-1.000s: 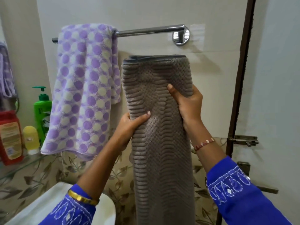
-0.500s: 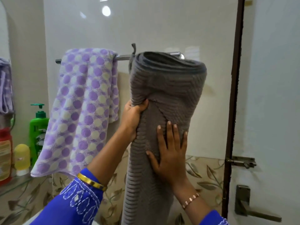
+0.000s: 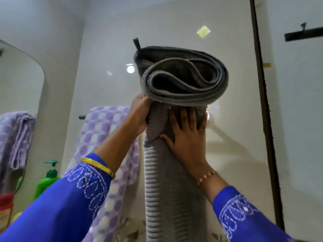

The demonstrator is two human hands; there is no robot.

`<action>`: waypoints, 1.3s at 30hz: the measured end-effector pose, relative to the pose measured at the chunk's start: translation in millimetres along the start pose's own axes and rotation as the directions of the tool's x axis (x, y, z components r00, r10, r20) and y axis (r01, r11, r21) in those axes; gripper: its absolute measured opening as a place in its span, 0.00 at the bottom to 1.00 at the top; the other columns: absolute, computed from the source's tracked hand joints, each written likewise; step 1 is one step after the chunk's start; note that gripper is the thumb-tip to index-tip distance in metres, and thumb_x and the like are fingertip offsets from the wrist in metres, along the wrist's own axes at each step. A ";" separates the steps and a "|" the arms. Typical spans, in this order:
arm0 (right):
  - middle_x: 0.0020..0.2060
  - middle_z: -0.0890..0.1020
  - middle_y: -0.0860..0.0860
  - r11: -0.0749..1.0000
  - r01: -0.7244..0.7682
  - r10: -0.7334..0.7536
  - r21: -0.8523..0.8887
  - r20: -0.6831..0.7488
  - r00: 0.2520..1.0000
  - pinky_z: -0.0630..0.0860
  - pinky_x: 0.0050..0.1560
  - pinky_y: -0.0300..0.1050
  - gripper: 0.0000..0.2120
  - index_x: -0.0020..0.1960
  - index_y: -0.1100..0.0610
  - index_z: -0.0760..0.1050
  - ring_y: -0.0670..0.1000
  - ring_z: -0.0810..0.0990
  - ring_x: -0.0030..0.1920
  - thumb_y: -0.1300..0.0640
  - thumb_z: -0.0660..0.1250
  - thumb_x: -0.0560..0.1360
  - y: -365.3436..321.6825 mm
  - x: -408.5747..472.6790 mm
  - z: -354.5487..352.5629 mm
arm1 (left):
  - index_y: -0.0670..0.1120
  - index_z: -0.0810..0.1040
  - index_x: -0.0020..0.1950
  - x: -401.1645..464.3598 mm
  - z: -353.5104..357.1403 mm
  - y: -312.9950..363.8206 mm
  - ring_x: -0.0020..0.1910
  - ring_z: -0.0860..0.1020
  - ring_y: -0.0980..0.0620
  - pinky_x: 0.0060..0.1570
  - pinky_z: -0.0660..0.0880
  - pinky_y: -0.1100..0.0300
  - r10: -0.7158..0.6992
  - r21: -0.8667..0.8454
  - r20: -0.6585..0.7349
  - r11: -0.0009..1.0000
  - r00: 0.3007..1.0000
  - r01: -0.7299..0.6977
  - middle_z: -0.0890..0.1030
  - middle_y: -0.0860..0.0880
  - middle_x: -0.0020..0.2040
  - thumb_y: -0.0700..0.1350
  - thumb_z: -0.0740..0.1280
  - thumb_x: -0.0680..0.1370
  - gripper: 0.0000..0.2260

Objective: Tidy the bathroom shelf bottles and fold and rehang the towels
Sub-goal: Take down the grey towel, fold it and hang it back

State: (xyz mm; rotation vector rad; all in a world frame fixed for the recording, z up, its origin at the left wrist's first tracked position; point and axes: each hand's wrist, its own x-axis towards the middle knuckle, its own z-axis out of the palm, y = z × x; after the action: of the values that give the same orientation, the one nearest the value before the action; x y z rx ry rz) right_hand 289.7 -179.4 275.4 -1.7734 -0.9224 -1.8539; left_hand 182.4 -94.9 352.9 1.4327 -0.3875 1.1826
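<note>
A long grey ribbed towel (image 3: 174, 180), folded lengthwise, is held upright in front of the wall, its folded top end curling over above my hands. My left hand (image 3: 139, 114) grips its left edge just below the top. My right hand (image 3: 187, 133) lies flat with spread fingers on the towel's front. A purple and white dotted towel (image 3: 103, 137) hangs over the towel rail (image 3: 81, 117) behind my left arm. The rail's right part is hidden behind the grey towel.
A green pump bottle (image 3: 47, 179), a red bottle (image 3: 6, 203) and a small yellow one stand at the lower left. A mirror (image 3: 19, 81) on the left wall reflects the dotted towel. A door frame (image 3: 262, 105) runs down the right.
Both hands have lifted the grey towel higher, above the rail. The right hand went from gripping the towel's right side to pressing flat on its front. The view has tilted upward.
</note>
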 end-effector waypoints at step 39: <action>0.45 0.81 0.56 0.909 -0.313 0.125 0.275 0.538 0.834 0.67 0.39 0.43 0.10 0.40 0.55 0.75 0.54 0.73 0.40 0.50 0.61 0.72 27.8 146.4 50.4 | 0.36 0.71 0.54 90.5 -32.6 -69.8 0.53 0.73 0.40 0.51 0.68 0.51 0.556 0.810 0.400 0.158 0.729 -0.564 0.74 0.37 0.58 0.40 0.58 0.77 0.10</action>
State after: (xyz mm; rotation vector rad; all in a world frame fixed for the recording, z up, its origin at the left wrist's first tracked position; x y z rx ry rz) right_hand 329.6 -141.9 422.9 -2.0617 -1.0915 -0.9959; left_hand 262.9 -12.6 382.2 2.3691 -0.2754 2.2593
